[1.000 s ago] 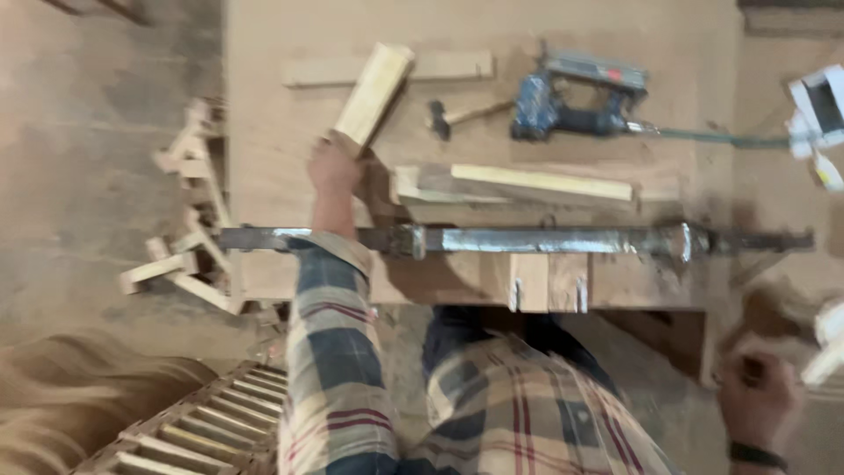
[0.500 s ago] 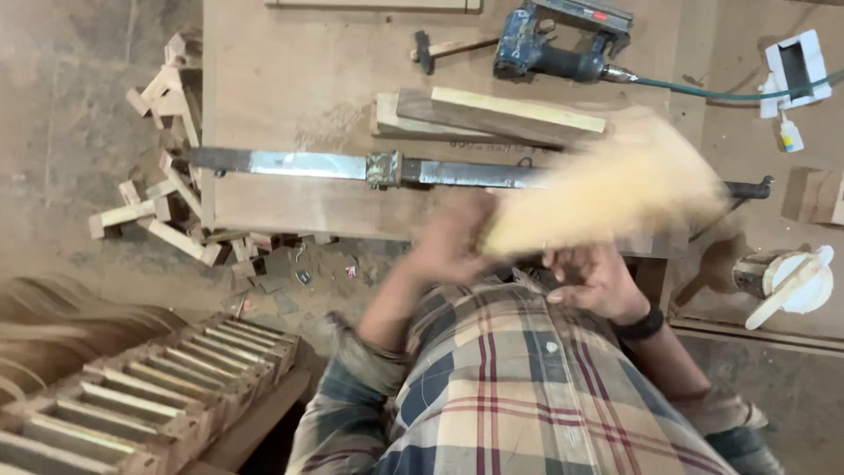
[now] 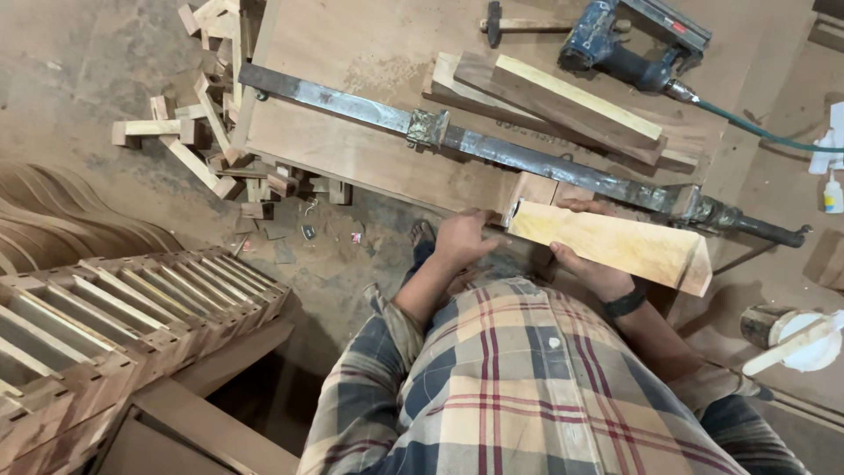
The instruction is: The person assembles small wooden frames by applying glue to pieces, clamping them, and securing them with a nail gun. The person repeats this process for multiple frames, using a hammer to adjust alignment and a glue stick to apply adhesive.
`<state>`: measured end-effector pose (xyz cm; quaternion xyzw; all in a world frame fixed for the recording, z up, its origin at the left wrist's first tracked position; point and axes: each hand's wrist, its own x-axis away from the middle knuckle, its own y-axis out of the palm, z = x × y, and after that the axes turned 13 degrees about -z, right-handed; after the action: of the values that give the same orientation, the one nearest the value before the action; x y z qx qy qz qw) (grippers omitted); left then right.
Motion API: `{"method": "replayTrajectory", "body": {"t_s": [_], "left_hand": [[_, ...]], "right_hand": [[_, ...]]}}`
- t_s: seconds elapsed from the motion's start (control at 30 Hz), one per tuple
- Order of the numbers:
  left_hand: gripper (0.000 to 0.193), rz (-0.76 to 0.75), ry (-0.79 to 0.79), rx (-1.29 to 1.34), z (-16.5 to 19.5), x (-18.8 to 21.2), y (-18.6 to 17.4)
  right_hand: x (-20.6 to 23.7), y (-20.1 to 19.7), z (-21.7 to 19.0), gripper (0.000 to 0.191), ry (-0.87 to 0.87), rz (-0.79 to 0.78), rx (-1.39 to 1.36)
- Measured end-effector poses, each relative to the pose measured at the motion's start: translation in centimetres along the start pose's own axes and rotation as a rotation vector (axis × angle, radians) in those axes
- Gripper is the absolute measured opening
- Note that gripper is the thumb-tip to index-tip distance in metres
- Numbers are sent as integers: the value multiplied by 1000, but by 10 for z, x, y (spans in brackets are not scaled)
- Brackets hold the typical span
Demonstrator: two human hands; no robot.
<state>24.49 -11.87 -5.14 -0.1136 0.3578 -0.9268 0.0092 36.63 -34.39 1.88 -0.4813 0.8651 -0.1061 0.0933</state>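
- My left hand (image 3: 462, 237) is extended forward, palm down, fingers curled around what it grips; the forearm is bare below a rolled plaid sleeve.
- My right hand (image 3: 591, 264) is turned palm up, fingers wrapped in a closed grip, a dark band at the wrist.

A pale yellow, flat wooden block (image 3: 611, 246) with one angled end lies tilted at the workbench edge.
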Motion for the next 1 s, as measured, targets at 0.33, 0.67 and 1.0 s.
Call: {"method": "replayTrajectory", "body": {"t_s": [0.33,0.67,1.0], "left_hand": [[37,-46,75,28,-7,-17,13],[32,-47,141,94,-1,-17,-5],[88,-92,295,4,-1,-23,-32]], "right_hand": [[-24,18,-51,59,129,-37,-80],[-57,32,-58,62,284,-93,46],[25,-22,21,100,164,53,426]]}}
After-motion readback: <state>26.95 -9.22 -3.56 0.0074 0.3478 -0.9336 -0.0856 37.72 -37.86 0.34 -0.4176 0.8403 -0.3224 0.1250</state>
